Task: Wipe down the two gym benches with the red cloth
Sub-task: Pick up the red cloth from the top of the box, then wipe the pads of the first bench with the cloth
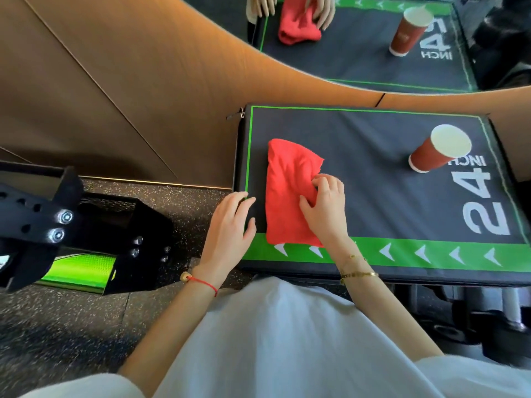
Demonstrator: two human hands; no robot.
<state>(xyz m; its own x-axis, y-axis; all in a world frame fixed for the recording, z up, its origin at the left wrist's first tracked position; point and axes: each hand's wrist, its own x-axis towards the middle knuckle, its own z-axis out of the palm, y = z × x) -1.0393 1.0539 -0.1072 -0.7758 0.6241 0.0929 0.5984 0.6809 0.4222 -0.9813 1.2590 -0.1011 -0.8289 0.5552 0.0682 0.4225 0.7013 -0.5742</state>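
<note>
A red cloth (287,191) lies folded on the left part of a black padded bench (382,202) with green borders and "24 INCH" printed in white. My right hand (326,208) lies on the cloth's right edge, its fingers curled into the fabric and gripping it. Over the bench's left edge rests my left hand (230,225), fingers relaxed on the pad's corner, holding nothing. At the far left stands part of a second piece of gym equipment (71,239), black metal with a green panel.
A red paper cup (436,150) stands on the bench's far right. Behind the bench a wooden wall (129,81) carries a mirror (373,38) that reflects the bench, cloth and cup. Speckled rubber floor (57,326) lies to the left, dumbbells (488,320) at lower right.
</note>
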